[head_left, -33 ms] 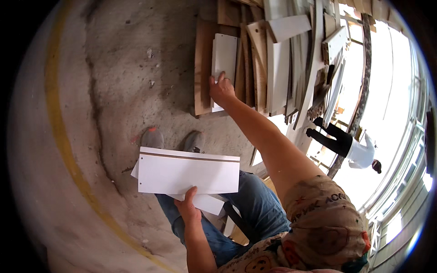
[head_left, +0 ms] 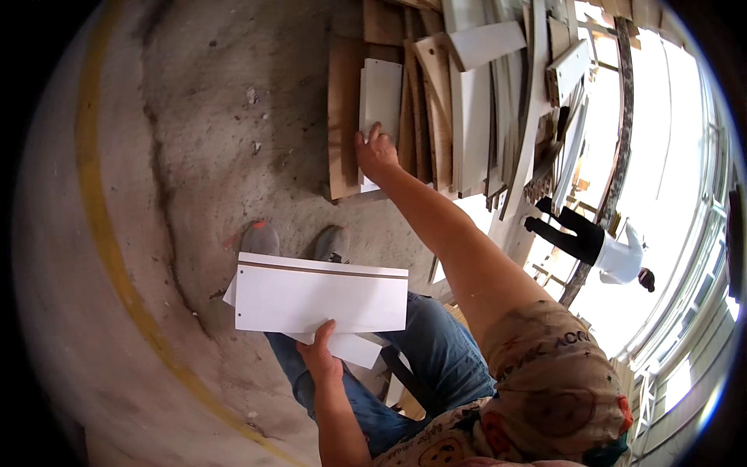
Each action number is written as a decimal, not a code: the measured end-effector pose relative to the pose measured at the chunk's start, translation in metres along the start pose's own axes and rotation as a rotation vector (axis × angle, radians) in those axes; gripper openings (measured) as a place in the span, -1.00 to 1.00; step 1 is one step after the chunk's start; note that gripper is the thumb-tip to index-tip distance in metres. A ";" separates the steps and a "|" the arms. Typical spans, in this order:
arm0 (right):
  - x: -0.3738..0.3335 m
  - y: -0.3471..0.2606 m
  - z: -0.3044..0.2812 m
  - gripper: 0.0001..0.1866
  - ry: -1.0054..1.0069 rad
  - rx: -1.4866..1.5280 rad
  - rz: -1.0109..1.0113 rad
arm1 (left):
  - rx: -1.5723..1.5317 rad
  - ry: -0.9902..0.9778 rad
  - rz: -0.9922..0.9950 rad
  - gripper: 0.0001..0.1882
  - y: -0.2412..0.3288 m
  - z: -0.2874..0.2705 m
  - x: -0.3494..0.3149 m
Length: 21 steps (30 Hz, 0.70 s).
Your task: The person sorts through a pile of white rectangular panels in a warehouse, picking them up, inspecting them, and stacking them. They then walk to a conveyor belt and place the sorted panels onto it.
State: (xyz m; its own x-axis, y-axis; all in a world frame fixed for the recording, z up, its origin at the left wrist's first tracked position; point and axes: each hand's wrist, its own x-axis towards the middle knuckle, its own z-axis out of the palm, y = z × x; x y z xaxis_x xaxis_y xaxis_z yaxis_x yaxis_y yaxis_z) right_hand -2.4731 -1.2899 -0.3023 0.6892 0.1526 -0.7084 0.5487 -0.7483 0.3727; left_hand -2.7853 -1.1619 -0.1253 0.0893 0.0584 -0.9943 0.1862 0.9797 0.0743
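In my left hand (head_left: pixel 323 359) is a white drawer board (head_left: pixel 320 300), with a groove along its far edge and small holes at its left end. My thumb lies on its face. Under it, a second white board (head_left: pixel 359 350) sticks out at an angle on both sides. My right arm reaches forward to a stack of boards, where my right hand (head_left: pixel 378 156) grips another white board (head_left: pixel 381 89) lying on a brown panel (head_left: pixel 343 117). The thumb is at that board's left edge, with the fingers bent over its top; their undersides are hidden.
Several white and brown boards (head_left: pixel 475 124) are piled right of my right hand. A person (head_left: pixel 603 245) in a white top and black trousers is farther off at the right. Concrete floor (head_left: pixel 210 179) with a yellow line (head_left: pixel 97 179) lies to the left. My shoes (head_left: pixel 261 237) are beyond the held boards.
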 end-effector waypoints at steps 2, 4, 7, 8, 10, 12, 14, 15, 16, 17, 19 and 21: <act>-0.007 0.002 -0.009 -0.46 -0.030 0.058 0.043 | 0.077 -0.046 0.019 -0.38 0.001 -0.005 0.004; -0.030 0.005 -0.023 -0.48 0.030 0.194 -0.056 | 0.116 -0.080 0.019 -0.43 0.006 -0.013 0.004; -0.081 0.025 -0.034 -0.53 0.108 0.445 -0.221 | 0.075 -0.212 0.004 -0.43 0.019 -0.004 -0.012; -0.106 0.031 -0.035 -0.54 0.022 0.601 -0.233 | 0.120 -0.233 0.010 -0.42 0.025 -0.001 -0.023; -0.159 0.034 -0.045 -0.44 -0.250 0.897 -0.245 | 0.206 -0.255 0.043 -0.41 0.039 0.002 -0.046; -0.217 0.039 -0.069 -0.25 -0.710 1.276 -0.264 | 0.300 -0.324 0.047 -0.39 0.053 0.008 -0.074; -0.287 0.051 -0.106 -0.20 -0.884 1.548 -0.341 | 0.445 -0.339 0.029 -0.38 0.064 0.016 -0.100; -0.323 0.062 -0.120 -0.23 -0.809 1.683 -0.229 | 0.528 -0.363 0.064 -0.39 0.067 0.036 -0.126; -0.352 0.073 -0.130 -0.24 -0.729 1.813 -0.119 | 0.556 -0.390 0.058 -0.39 0.065 0.046 -0.141; -0.374 0.086 -0.136 -0.23 -0.660 1.803 -0.041 | 0.587 -0.416 0.050 -0.40 0.063 0.053 -0.152; -0.407 0.110 -0.137 -0.34 -0.412 1.859 -0.104 | 0.631 -0.452 0.072 -0.42 0.054 0.074 -0.178; -0.435 0.126 -0.138 -0.45 -0.201 1.804 -0.078 | 0.672 -0.511 -0.040 -0.44 0.044 0.076 -0.179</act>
State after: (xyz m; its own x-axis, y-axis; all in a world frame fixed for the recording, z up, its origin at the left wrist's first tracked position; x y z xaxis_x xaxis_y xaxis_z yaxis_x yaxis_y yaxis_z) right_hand -2.6381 -1.3617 0.1358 0.5535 0.2485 -0.7949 -0.6495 -0.4687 -0.5987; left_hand -2.7188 -1.1434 0.0617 0.4714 -0.2263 -0.8524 0.7269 0.6470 0.2303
